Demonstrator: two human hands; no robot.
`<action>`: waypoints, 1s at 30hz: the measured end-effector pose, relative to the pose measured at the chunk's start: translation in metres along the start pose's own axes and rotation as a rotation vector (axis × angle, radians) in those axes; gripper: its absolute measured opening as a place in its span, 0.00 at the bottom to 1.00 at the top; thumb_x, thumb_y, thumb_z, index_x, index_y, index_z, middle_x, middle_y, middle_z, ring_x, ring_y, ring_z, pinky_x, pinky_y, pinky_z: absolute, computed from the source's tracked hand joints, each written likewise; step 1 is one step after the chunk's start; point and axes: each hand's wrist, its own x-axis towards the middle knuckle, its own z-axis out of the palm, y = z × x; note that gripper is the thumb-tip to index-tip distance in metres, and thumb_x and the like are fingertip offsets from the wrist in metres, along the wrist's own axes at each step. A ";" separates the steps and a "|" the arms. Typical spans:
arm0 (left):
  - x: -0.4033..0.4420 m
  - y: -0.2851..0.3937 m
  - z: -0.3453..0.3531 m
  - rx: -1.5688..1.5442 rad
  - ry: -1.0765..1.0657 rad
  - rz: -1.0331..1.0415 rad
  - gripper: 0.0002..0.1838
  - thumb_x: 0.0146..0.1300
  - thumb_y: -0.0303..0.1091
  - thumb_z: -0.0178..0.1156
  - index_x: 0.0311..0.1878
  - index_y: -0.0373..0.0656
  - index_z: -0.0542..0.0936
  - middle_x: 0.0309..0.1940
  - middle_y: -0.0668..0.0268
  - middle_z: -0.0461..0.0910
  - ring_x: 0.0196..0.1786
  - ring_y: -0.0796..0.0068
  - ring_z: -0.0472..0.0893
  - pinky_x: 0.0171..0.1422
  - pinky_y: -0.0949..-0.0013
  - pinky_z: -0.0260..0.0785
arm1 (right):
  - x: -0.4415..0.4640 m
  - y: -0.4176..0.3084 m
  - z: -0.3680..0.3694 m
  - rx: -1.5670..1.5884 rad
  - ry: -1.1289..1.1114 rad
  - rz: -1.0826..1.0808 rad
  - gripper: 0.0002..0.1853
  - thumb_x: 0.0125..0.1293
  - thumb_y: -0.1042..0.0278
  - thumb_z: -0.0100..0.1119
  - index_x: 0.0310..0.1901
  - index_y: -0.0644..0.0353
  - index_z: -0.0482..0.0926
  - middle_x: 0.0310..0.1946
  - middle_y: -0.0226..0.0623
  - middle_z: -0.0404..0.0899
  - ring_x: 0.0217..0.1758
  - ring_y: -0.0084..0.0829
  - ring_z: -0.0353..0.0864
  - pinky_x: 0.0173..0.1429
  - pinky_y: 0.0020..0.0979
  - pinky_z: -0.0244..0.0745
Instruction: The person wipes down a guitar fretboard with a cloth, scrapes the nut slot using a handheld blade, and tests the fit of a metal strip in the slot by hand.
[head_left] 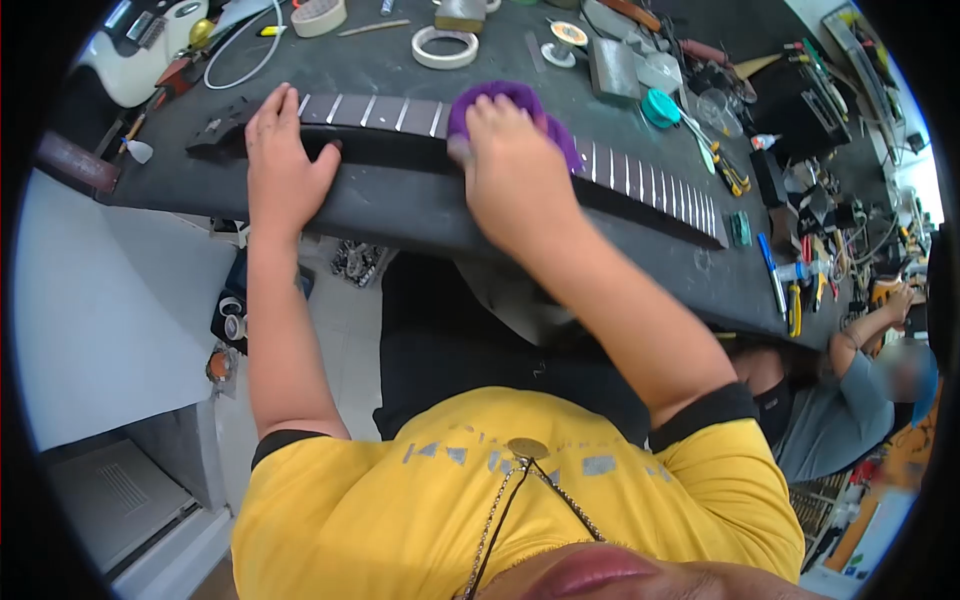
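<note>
A dark guitar neck (640, 183) with shiny metal frets lies lengthwise along the black bench, its headstock (217, 130) toward the left. My left hand (283, 165) grips the neck beside the headstock, fingers over the fretboard and thumb on the near side. Bunched under my right hand (515, 165) is a purple cloth (522, 92), pressed onto the frets around the middle of the neck. The cloth hides that stretch of fretboard.
A masking tape roll (445, 48), a metal block (614, 70) and a teal cup (660, 107) stand behind the neck. A white guitar body (130, 60) is at far left. Pliers (795, 308) and a blue pen (770, 270) lie right. Another person (835, 410) sits at right.
</note>
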 end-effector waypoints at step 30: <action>-0.006 -0.008 0.004 -0.136 0.059 -0.036 0.48 0.63 0.23 0.70 0.89 0.39 0.69 0.85 0.51 0.74 0.83 0.45 0.75 0.90 0.50 0.67 | 0.076 -0.041 0.039 0.152 -0.158 -0.072 0.16 0.80 0.64 0.66 0.53 0.71 0.91 0.56 0.55 0.92 0.64 0.55 0.91 0.69 0.53 0.86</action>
